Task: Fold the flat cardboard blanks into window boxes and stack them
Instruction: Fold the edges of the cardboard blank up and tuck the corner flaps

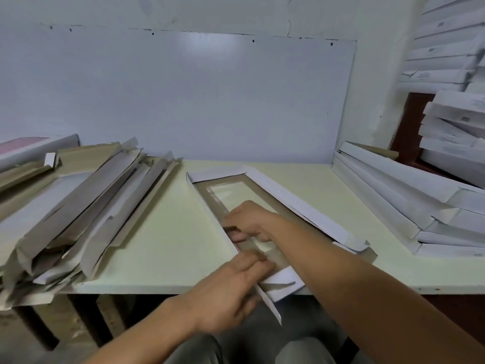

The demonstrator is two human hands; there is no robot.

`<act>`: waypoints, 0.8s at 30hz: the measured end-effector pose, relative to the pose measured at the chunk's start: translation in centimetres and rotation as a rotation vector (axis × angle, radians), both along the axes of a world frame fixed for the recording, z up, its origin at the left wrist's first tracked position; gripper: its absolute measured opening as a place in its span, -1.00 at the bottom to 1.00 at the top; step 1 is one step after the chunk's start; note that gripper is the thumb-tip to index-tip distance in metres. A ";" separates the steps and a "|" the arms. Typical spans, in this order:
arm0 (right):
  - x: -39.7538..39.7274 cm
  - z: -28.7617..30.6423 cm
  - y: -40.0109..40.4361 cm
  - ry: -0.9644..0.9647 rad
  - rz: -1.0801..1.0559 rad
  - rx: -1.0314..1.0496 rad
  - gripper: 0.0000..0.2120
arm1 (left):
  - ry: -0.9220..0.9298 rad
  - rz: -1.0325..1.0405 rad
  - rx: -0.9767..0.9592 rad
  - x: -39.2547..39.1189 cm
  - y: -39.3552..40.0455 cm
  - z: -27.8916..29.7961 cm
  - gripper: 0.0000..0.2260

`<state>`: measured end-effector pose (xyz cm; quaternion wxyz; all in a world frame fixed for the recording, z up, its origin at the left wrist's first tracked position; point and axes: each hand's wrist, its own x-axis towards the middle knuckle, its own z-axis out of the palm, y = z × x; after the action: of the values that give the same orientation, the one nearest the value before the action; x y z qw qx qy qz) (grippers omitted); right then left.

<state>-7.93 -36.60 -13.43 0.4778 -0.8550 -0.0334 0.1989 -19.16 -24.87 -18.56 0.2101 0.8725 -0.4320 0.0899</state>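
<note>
Box: a half-folded box (pixel 252 206) lies slanted in the middle of the worktop (pixel 168 232), brown inside up, with a clear window in its floor. Its near end hangs a little over the front edge.
Why it lies so: I think the brown side is up so the white walls can be bent up around the window.
Left wall: it stands up along the left side — both hands are at it.
Right hand: the right hand (pixel 250 222) reaches across into the box, fingers curled at the left wall. It looks like it pinches the wall, maybe to keep it up.
Left hand: the left hand (pixel 231 287) is at the near end, fingers bent on the wall and the end flap. It is blurred, so the hold is hard to tell.
Far end: that flap already stands up; the right side flap lies flat.
Blanks: a messy pile of flat blanks (pixel 78 206) lies on the left — near, for taking the next one.
Stack: done boxes (pixel 409 200) are piled on the right, with more behind them.
</note>
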 end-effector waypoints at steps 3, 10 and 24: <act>0.5 -0.6 -2.0 -0.046 0.065 0.021 -0.82 | 0.038 -0.011 0.021 1.4 1.4 0.5 -0.81; -2.8 -0.8 -9.9 -0.253 0.420 -0.564 -0.53 | 0.183 0.122 0.028 5.0 6.0 1.4 -0.75; -12.1 -3.1 -10.5 -0.807 0.446 -0.737 -0.83 | 0.770 0.077 -0.214 6.1 7.5 2.0 -0.73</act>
<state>-20.05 -47.15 -16.51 0.0455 -0.9451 -0.3201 -0.0481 -13.05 -17.39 -16.53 0.4427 0.8311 -0.2769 -0.1912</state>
